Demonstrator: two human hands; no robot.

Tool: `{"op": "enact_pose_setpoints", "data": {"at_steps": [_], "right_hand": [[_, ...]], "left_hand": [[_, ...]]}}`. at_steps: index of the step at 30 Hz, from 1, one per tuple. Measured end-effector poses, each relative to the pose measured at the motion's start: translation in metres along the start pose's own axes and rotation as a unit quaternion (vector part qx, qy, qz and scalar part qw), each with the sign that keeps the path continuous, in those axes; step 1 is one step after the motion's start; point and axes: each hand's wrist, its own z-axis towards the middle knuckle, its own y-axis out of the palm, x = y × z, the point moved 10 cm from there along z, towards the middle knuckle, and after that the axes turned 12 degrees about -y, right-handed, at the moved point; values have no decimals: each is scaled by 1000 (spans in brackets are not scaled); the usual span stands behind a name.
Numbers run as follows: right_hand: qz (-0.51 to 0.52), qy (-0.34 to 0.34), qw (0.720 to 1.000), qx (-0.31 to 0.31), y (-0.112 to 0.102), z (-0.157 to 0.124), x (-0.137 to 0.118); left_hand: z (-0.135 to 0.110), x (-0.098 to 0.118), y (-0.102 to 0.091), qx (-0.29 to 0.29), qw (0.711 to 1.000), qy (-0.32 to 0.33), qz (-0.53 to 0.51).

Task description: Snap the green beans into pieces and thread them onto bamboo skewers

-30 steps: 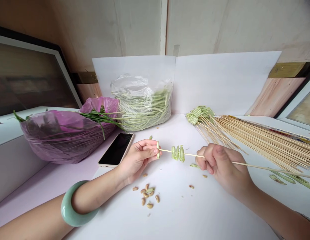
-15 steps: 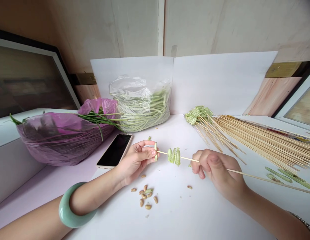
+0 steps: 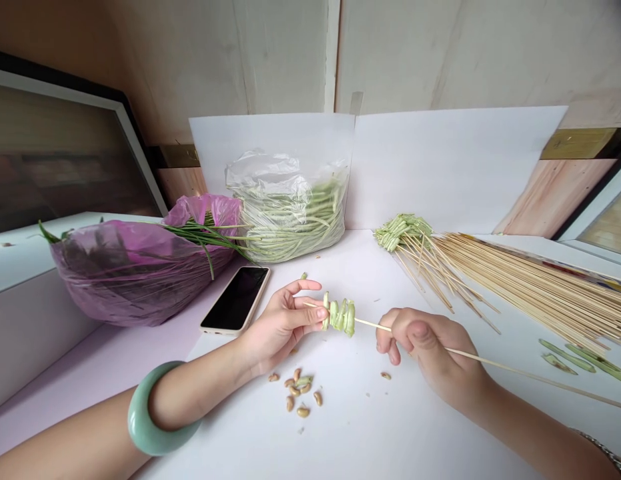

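My right hand (image 3: 430, 350) is closed around a thin bamboo skewer (image 3: 530, 379) that points left. Several folds of green bean (image 3: 343, 316) are threaded near the skewer's tip, pressed close together. Thumb and fingers of my left hand (image 3: 285, 323) pinch the leftmost fold of the long green bean at the tip end, and the tip pokes out past it between the fingers. A green bangle (image 3: 163, 420) circles my left wrist. Below the hands, several loose brown beans (image 3: 303, 412) lie on the white table with a short green piece among them.
A phone (image 3: 235, 300) lies left of my hands, beside a purple bag (image 3: 140, 270) of greens. Behind stands a clear bag (image 3: 290, 217) of long beans. At right are finished bean skewers (image 3: 403, 232), a pile of bare skewers (image 3: 530, 283) and cut bean pieces (image 3: 570, 353).
The skewer has slid left through the pinched bean fold, its tip now showing beyond it. That fold now sits against the others. The whole view has shifted slightly.
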Motion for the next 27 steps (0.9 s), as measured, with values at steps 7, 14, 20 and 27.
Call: {"op": "enact_pose_setpoints", "data": {"at_steps": [7, 14, 20, 27], "right_hand": [[53, 26, 998, 30, 1, 0, 7], [126, 137, 976, 110, -13, 1, 31], [86, 128, 941, 302, -89, 6, 35], [-16, 169, 932, 321, -121, -4, 44]], "left_hand": [[1, 1, 0, -2, 1000, 6, 8], [-1, 17, -10, 35, 997, 70, -14], [-3, 21, -19, 71, 993, 73, -64], [-16, 29, -18, 103, 989, 102, -34]]}}
